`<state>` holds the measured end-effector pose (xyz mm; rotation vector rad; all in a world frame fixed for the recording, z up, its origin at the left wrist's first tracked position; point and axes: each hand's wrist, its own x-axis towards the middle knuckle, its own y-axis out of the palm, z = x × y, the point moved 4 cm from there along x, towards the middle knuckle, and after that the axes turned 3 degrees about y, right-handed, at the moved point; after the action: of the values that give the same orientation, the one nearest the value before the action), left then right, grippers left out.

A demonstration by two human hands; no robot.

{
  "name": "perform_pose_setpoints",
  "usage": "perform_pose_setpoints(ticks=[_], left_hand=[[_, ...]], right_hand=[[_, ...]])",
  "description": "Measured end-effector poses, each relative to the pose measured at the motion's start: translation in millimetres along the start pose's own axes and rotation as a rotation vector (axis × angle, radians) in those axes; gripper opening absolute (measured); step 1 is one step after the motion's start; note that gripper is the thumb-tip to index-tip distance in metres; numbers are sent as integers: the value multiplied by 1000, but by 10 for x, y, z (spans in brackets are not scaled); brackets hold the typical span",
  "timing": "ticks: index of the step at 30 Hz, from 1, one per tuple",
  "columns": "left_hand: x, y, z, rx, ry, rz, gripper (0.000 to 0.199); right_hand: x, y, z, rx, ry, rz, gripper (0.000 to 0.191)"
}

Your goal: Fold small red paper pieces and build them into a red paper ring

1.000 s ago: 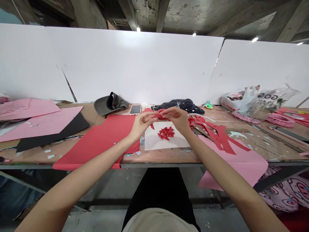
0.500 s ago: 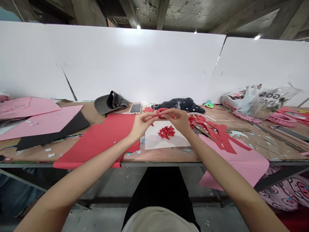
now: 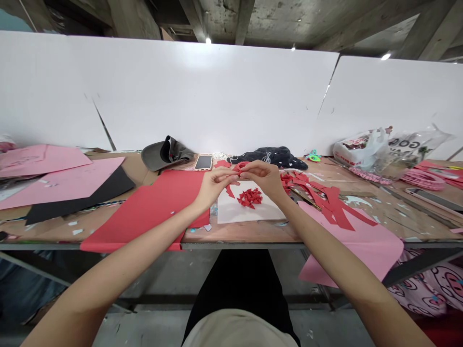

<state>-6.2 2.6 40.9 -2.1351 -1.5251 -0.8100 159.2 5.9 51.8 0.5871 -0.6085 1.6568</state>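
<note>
My left hand [image 3: 216, 183] and my right hand [image 3: 265, 179] meet above a white sheet [image 3: 231, 212]. Both pinch a narrow red paper strip [image 3: 230, 191], whose loose end hangs below my left fingers. The part between the fingertips is mostly hidden. Under my hands, a small heap of folded red paper pieces [image 3: 249, 198] lies on the white sheet. Just behind my fingers is more red paper [image 3: 240, 166]. Right of my right hand, cut red paper strips [image 3: 331, 205] lie in a loose pile.
A large red sheet [image 3: 155, 207] lies left and a pink sheet [image 3: 356, 246] right, both overhanging the table edge. Along the back are a cap [image 3: 164, 155], a phone [image 3: 203, 163] and dark cloth [image 3: 275, 156]. Plastic bags [image 3: 361, 147] stand at right; pink sheets [image 3: 79, 180] at far left.
More of the red strip now hangs below my left fingers, over the white sheet. My hands stay in nearly the same place, still pinching.
</note>
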Motion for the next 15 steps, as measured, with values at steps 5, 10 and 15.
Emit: perform_pose_setpoints(ticks=[5,10,15], left_hand=[[3,10,-1,53,5,28,24],[-5,24,6,102,-7,52,25],[-3,-6,-6,196,8,44,22]], right_hand=[[4,31,-10,-25,-7,40,17],[15,23,-60,-20,87,34,18],[-8,61,-86,16,121,44,25]])
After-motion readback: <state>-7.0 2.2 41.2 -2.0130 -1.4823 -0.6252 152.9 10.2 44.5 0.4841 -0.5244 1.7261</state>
